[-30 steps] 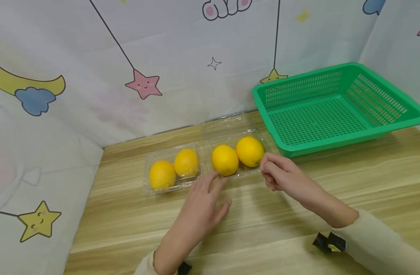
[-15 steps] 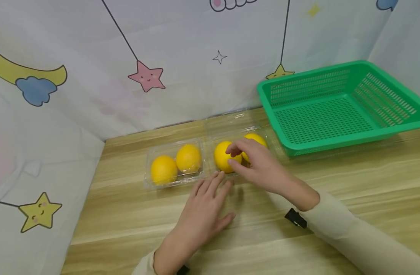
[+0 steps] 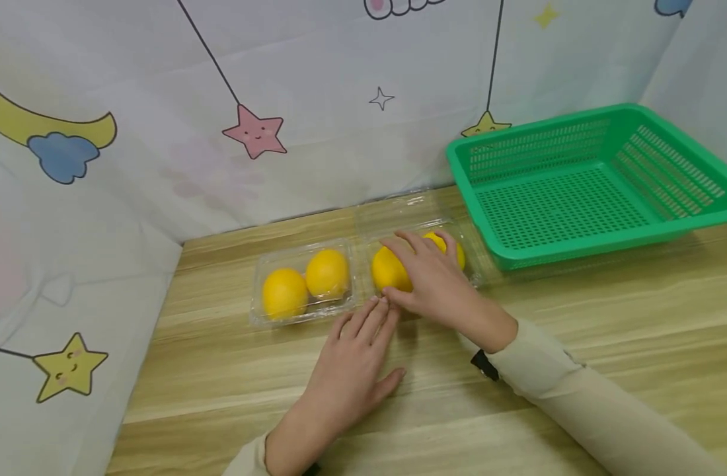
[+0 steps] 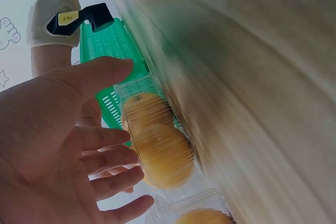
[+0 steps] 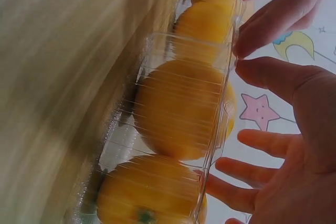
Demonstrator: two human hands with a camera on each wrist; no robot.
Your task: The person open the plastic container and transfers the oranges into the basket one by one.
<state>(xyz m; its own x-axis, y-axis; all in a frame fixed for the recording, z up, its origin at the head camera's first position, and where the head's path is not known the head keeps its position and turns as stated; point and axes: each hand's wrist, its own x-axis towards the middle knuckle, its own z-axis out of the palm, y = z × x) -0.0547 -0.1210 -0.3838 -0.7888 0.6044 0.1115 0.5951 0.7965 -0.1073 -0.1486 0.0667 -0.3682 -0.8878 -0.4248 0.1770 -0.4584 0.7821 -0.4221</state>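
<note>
**Oranges (image 3: 387,272) come under the right hand (image 3: 437,281)**

A second ago that hand hung just right of the open box (image 3: 474,272), fingers bunched; now it arches over the two oranges inside, fingers spread and loosely bent, clamped round nothing that shows. Whether they press the fruit, I cannot tell. With this, both hands meet at one box, which looks like the centre of the work.

Close by the right thumb, the left hand (image 3: 351,363) lies with fingers extended, their tips at the box's near edge. Beyond the grip stretches the folded-back lid (image 3: 404,211). Left of the grip sits a second box (image 3: 273,260); to its right, the green basket (image 3: 607,242).

Counted: four oranges, two per box; two clear boxes; one basket; two hands.
</note>
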